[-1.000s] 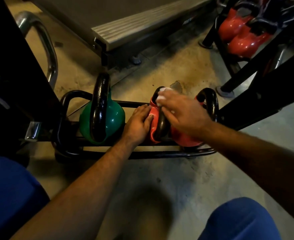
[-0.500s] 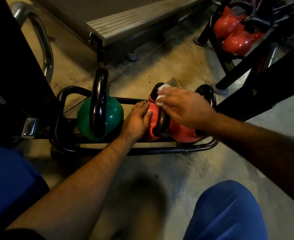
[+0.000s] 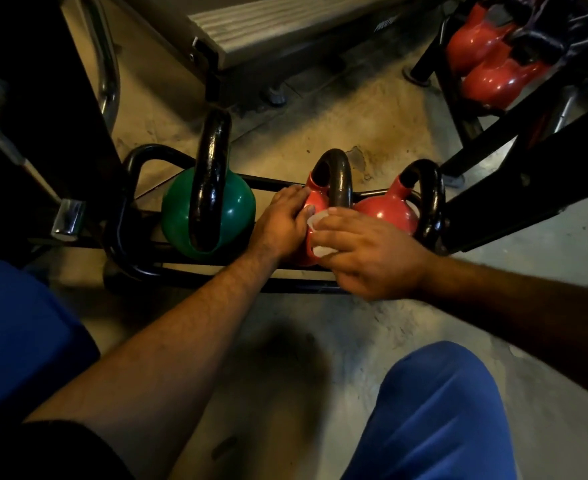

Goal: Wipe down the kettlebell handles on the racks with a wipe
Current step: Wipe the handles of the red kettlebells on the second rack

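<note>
Concrete floor (image 3: 372, 116) fills the view, stained and scuffed. Grey ribbed platform (image 3: 268, 26) at 12 o'clock. Tall black rack (image 3: 514, 157) at 2 o'clock carries two red kettlebells (image 3: 486, 60) touching each other. Person's blue-clad knees (image 3: 434, 417) at 5 and 8 o'clock. Low black tube rack (image 3: 129, 216) on the floor at centre holds three kettlebells in a row. Green kettlebell (image 3: 237, 209) at the 9 o'clock end, black handle upright. Middle red kettlebell (image 3: 315, 202) just beside it to the right, its black handle (image 3: 337, 174) arching up toward 12 o'clock. Right red kettlebell (image 3: 386, 211) touching or nearly touching the middle one, its handle toward 3 o'clock. Left hand (image 3: 282, 223) rests on the left flank of the middle red kettlebell, fingers fairly straight and lying against the body, steadying it, not clearly wrapped round anything. Right hand (image 3: 368, 251) comes in from 4 o'clock, fingers curled and pinching a small white wipe (image 3: 318, 233) pressed on the near side of the middle red kettlebell, at the base of its handle. Wipe mostly hidden under the fingers; only white edges show. Chrome bar (image 3: 110, 64) at 10 o'clock.
</note>
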